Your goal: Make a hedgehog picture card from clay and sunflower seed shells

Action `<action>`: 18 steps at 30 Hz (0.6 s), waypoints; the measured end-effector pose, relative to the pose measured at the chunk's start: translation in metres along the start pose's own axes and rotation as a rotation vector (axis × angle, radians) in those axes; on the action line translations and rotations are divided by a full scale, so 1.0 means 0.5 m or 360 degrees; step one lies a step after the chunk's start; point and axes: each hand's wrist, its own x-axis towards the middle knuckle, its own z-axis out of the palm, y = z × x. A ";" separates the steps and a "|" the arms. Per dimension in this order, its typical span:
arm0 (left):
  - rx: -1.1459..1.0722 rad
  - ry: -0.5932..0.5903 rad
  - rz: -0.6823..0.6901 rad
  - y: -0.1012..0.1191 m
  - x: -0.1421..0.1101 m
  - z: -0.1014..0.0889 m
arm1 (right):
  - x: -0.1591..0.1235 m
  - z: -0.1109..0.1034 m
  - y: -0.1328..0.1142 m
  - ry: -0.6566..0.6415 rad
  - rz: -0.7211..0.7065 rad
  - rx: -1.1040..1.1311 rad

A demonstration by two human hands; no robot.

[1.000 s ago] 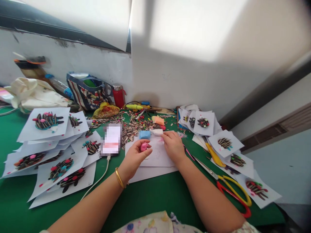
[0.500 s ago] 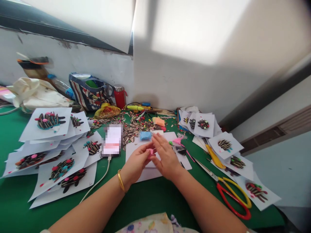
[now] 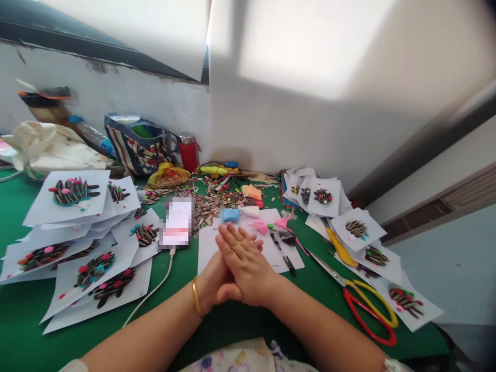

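Observation:
My right hand (image 3: 247, 263) lies across my left hand (image 3: 211, 281), palm against palm, over the white paper (image 3: 207, 248). The right fingers are stretched out. Most of the left palm and fingers is covered. A small lump of pink modelling clay, seen in the left fingers in the earlier frames, is hidden between the palms now. Just beyond the fingertips lie a blue clay block (image 3: 230, 215), a white clay block (image 3: 250, 211) and another pink clay piece (image 3: 259, 226). A black pen (image 3: 289, 263) rests on the paper to the right.
Cards with seed hedgehogs are stacked at left (image 3: 87, 258) and right (image 3: 356, 230). Large scissors (image 3: 349, 283) lie by my right forearm. A phone (image 3: 176, 222) with a cable is at left. Loose sunflower seeds (image 3: 209, 206), a striped bag (image 3: 135, 147) and a red flask (image 3: 188, 154) stand behind.
My right hand has left the white block, come to the pink clay in my left fingers, and now lies flat over the left palm. The pink lump has gone out of sight between them.

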 end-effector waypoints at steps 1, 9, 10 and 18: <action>-0.0080 -0.0089 -0.0125 0.007 0.000 -0.001 | -0.001 0.000 0.009 -0.0004 0.0056 -0.0056; -0.0819 0.0001 -0.0212 0.058 0.025 -0.048 | -0.005 0.014 -0.038 -0.0091 -0.0297 0.0112; -0.0784 -0.0007 -0.0223 0.049 0.025 -0.046 | -0.003 0.015 -0.041 -0.0075 -0.0339 0.0121; -0.0564 -0.0362 -0.0574 0.028 0.000 0.003 | -0.009 -0.015 0.039 0.0027 0.0093 -0.0075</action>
